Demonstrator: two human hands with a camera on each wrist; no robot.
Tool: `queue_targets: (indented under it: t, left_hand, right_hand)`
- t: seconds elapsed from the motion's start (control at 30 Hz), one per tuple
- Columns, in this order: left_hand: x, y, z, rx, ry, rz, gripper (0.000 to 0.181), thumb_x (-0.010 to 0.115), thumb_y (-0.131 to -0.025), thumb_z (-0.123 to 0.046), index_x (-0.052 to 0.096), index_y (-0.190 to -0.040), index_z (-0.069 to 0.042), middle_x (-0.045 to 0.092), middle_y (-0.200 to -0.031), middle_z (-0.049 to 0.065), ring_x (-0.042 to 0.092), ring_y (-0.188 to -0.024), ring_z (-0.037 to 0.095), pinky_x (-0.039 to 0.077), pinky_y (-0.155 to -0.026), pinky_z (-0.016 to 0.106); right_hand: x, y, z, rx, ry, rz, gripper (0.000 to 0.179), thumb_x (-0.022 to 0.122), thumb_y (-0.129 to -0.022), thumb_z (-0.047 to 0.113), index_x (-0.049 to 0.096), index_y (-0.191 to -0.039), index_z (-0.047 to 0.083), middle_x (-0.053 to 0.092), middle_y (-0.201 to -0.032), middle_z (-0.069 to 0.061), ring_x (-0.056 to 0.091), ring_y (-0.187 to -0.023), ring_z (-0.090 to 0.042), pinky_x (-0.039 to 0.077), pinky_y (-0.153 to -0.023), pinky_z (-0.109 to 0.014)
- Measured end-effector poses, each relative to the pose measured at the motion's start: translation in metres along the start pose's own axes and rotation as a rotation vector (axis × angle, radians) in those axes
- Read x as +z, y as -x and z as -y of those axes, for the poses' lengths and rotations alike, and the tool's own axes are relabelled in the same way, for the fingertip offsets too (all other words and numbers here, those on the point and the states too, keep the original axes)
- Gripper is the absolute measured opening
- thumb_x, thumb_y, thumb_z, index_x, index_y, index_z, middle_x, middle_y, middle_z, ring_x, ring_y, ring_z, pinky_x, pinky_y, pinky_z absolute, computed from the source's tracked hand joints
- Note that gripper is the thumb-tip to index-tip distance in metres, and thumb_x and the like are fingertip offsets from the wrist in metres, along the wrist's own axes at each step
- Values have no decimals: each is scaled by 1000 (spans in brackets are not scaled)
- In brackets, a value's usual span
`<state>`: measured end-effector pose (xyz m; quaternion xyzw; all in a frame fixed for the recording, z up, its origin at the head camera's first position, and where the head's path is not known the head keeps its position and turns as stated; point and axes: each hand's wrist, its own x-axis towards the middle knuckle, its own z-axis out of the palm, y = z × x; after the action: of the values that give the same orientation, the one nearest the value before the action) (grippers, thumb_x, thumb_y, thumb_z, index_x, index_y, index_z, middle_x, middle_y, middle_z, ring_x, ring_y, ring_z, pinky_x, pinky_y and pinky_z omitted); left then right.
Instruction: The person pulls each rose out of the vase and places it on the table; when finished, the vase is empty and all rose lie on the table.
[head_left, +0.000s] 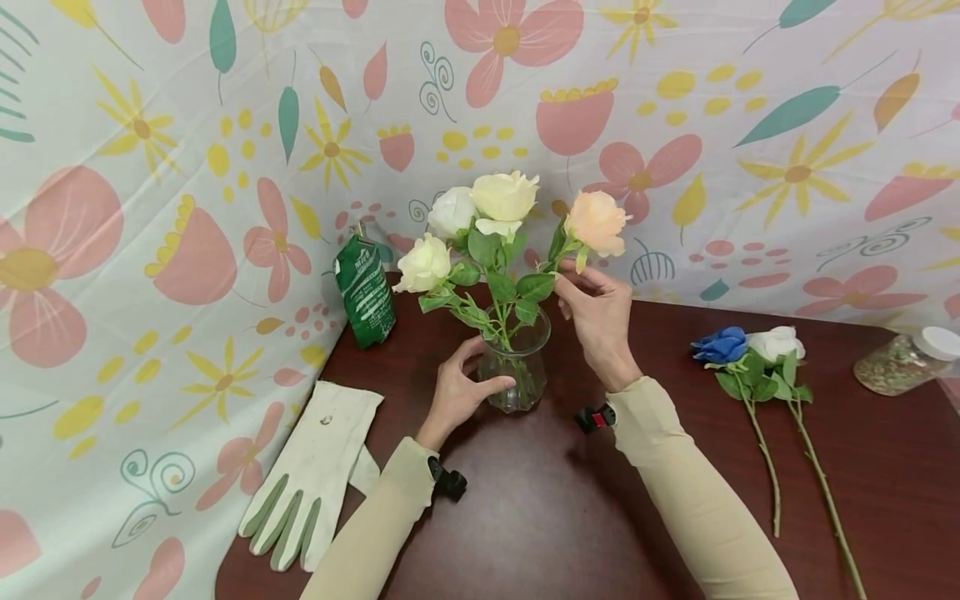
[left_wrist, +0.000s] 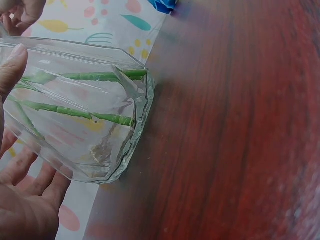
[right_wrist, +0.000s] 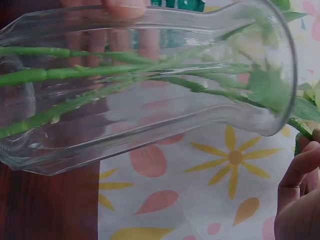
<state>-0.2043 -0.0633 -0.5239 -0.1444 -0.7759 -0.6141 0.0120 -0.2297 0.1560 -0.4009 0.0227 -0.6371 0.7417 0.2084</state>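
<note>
A clear glass vase [head_left: 525, 379] stands upright on the table, and my left hand [head_left: 461, 385] grips its side, thumb across the front and fingers round the far side. Two cream roses [head_left: 504, 197] and a white rose [head_left: 452, 212] lean out of it with green leaves. At the right of the rim, my right hand [head_left: 602, 321] pinches the stem of a peach rose [head_left: 597, 223] just below its bloom. Through the glass in the right wrist view, several green stems [right_wrist: 45, 75] run down to the base. The left wrist view shows stem ends [left_wrist: 117, 119] at the vase's bottom.
White gloves [head_left: 322, 467] with green between the fingers lie at left, below a green packet [head_left: 365, 292]. On the right lie a blue rose [head_left: 720, 344] and another white rose [head_left: 777, 343], near a white-lidded jar [head_left: 900, 364]. A flower-patterned cloth [head_left: 480, 125] hangs behind the table.
</note>
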Motion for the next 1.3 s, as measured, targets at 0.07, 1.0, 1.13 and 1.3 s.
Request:
queue_targets:
  t: [0.07,1.0,1.13,1.3]
  left_hand:
    - [0,0,0,2,-2,0,73,96,-86,-27,64,-152,-20,68,-150,10,64,-141,31,55,-121,50]
    - [1,1,0,12,4,-2,72,95,-87,-22,63,-152,-19,68,-148,12,64,-140,32,55,-121,50]
    - [1,1,1,22,8,-1,73,95,-87,-21,63,-152,-17,68,-149,12,64,-140,33,55,-121,50]
    - [1,1,0,30,13,-5,72,95,-87,-20,63,-152,-17,68,-149,12,64,-140,34,56,-119,50]
  right_hand:
    - [0,-1,3,-9,-31,-12,12,79,-97,1,85,-98,11,79,-83,10,57,-56,-7,47,-51,-20]
    - [-29,-17,52,-143,-359,-166,10,82,-94,-3,82,-103,-2,75,-74,-2,59,-56,-12,49,-52,-19]
    - [-35,-19,59,-176,-423,-188,8,80,-94,-7,82,-101,-3,72,-74,-3,59,-55,-14,48,-50,-19]
    - [-41,-20,67,-171,-520,-225,5,80,-92,-11,80,-92,-5,72,-86,-4,60,-55,-15,48,-49,-18]
